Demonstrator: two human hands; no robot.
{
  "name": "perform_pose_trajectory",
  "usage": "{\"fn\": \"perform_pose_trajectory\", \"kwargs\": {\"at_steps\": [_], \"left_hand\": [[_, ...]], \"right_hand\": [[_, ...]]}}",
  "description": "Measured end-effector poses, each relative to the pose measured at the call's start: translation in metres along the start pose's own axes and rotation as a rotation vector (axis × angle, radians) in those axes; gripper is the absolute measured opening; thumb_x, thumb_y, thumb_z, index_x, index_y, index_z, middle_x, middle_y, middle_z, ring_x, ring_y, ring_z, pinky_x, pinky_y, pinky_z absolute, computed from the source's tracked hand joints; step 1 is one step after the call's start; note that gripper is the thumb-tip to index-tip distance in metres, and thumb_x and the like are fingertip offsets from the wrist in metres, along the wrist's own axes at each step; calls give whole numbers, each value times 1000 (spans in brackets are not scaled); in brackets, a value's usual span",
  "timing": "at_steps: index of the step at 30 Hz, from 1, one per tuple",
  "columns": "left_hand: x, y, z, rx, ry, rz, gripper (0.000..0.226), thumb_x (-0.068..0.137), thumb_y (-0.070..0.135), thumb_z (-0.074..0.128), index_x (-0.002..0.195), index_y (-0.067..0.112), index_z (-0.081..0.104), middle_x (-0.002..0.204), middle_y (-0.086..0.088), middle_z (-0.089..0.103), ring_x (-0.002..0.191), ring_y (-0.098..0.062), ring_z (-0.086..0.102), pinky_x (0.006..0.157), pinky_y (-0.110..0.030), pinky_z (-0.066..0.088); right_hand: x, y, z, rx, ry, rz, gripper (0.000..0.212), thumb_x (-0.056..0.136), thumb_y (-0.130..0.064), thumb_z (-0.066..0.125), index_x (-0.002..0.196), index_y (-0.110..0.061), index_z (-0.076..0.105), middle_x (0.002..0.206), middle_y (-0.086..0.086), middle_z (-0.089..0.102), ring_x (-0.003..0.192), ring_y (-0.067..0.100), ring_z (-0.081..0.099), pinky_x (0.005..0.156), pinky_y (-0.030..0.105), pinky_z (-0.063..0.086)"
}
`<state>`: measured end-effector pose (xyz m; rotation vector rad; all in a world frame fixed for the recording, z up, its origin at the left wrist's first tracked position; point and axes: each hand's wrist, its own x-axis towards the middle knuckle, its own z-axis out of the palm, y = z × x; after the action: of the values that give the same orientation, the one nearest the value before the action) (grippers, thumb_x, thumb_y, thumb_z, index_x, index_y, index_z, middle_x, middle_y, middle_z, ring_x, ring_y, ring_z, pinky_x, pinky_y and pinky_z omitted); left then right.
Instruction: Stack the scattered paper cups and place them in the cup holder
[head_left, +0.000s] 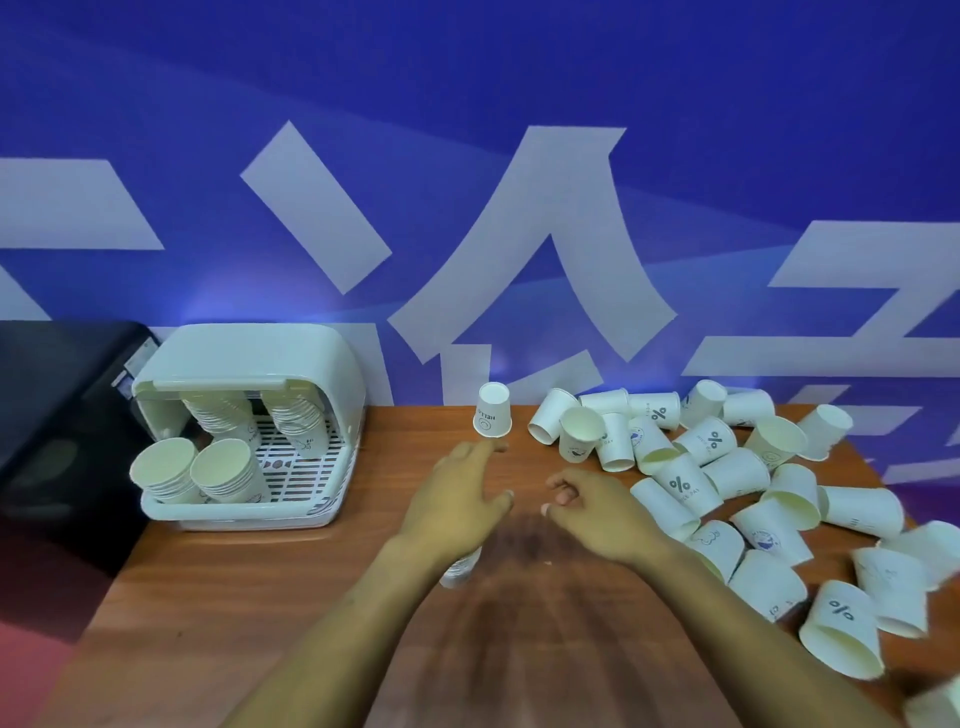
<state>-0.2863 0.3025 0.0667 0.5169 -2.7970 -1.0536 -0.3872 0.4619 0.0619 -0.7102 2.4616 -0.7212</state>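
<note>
Many white paper cups (737, 475) lie scattered on their sides over the right half of the wooden table (218, 597). One cup (492, 410) stands upside down near the wall, just beyond my left hand (457, 493), which is flat with its fingers spread and does not touch it. My right hand (592, 506) hovers beside the pile with its fingers loosely curled around nothing. A short piece of stacked cups (460, 567) shows under my left wrist; whether it touches the wrist I cannot tell. The white cup holder (311, 374) stands at the left with its lid up, holding several stacks (223, 475).
A blue wall with large white characters (545, 249) runs right behind the table. A black object (57, 415) sits to the left of the holder. Some cups (841, 639) lie close to the table's right front edge.
</note>
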Motion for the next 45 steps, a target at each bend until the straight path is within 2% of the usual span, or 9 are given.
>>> {"fn": "perform_pose_trajectory", "kwargs": {"at_steps": [7, 12, 16, 22, 27, 30, 35, 38, 45], "left_hand": [[40, 13, 33, -43, -114, 21, 53, 85, 32, 62, 135, 30, 42, 135, 5, 47, 128, -16, 43, 103, -34, 39], [69, 22, 61, -9, -231, -27, 60, 85, 34, 62, 139, 30, 37, 138, 1, 44, 129, -21, 40, 107, -37, 37], [91, 31, 71, 26, -234, -80, 65, 83, 31, 64, 141, 29, 34, 143, 0, 41, 130, -25, 38, 107, -38, 36], [127, 43, 86, 75, -215, -182, 72, 83, 26, 64, 144, 30, 26, 145, 0, 34, 130, -26, 36, 103, -39, 40], [159, 45, 110, 162, -244, -225, 72, 84, 32, 61, 146, 30, 23, 147, -4, 31, 131, -29, 31, 106, -39, 36], [178, 42, 124, 231, -266, -244, 76, 85, 37, 59, 149, 27, 18, 150, -6, 26, 132, -30, 30, 110, -38, 29], [203, 30, 146, 292, -246, -225, 84, 85, 41, 61, 151, 26, 11, 157, -6, 15, 140, -30, 21, 114, -39, 23], [214, 21, 160, 343, -233, -173, 89, 82, 42, 64, 151, 25, 11, 158, -3, 15, 142, -27, 21, 115, -35, 20], [227, 11, 174, 299, -271, -193, 85, 81, 40, 66, 149, 20, 19, 151, 1, 29, 135, -25, 30, 111, -40, 31]], "right_hand": [[2, 44, -20, -41, 3, 120, 42, 87, -39, 62, 125, -25, 53, 106, -9, 55, 98, 8, 55, 84, 25, 44], [19, 74, -48, -119, 39, 152, 43, 88, -41, 60, 127, -26, 50, 114, -9, 53, 89, 7, 52, 78, 24, 40], [46, 92, -65, -169, 25, 136, 54, 88, -38, 58, 137, -24, 42, 127, 1, 55, 113, 16, 53, 90, 29, 43], [99, 117, -87, -164, 18, 116, 61, 87, -37, 59, 142, -26, 34, 135, 3, 49, 122, 20, 49, 94, 35, 45], [143, 130, -90, -137, -34, 150, 62, 86, -37, 59, 142, -24, 33, 131, 6, 52, 116, 23, 53, 94, 36, 46], [166, 137, -83, -132, -59, 154, 63, 86, -37, 58, 142, -24, 32, 127, 7, 53, 114, 24, 54, 92, 35, 46], [197, 146, -67, -142, -67, 131, 63, 89, -35, 58, 143, -24, 27, 135, 7, 47, 121, 25, 49, 96, 34, 45], [209, 150, -59, -158, -64, 135, 63, 90, -37, 57, 144, -26, 25, 137, 8, 40, 122, 26, 48, 97, 36, 45], [224, 154, -43, -176, -42, 128, 61, 85, -48, 62, 133, -20, 36, 126, 9, 45, 111, 26, 54, 90, 35, 47]]}}
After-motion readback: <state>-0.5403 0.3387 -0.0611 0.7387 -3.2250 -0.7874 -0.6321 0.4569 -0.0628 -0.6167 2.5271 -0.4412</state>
